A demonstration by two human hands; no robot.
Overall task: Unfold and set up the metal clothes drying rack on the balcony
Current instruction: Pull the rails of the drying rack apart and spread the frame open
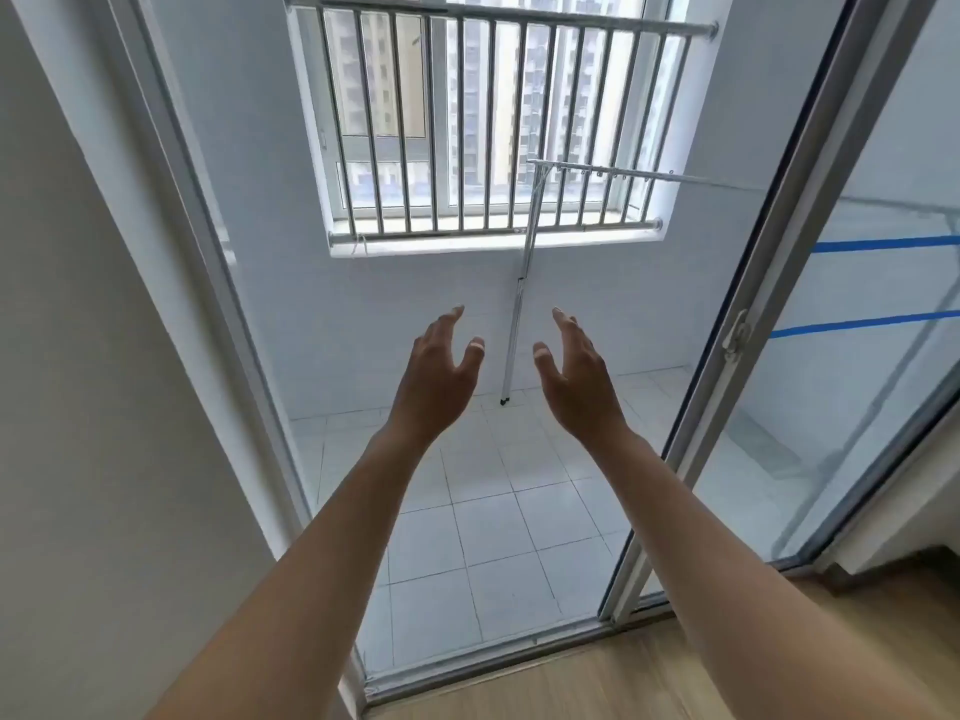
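The metal drying rack (521, 283) stands on the balcony against the far wall, below the window. Its thin upright pole ends in a small black foot on the tiles, and a horizontal top bar with small hooks runs right behind the glass door. My left hand (436, 374) and my right hand (576, 379) are both stretched out in front of me, palms facing each other, fingers apart, holding nothing. Both hands are well short of the rack, one on each side of its pole in the view.
A sliding glass door (769, 314) with a latch stands on the right, and its frame (208, 283) on the left. White floor tiles (498, 511) cover the balcony. A barred window (483, 122) fills the far wall. Wooden flooring (597, 683) lies at the threshold.
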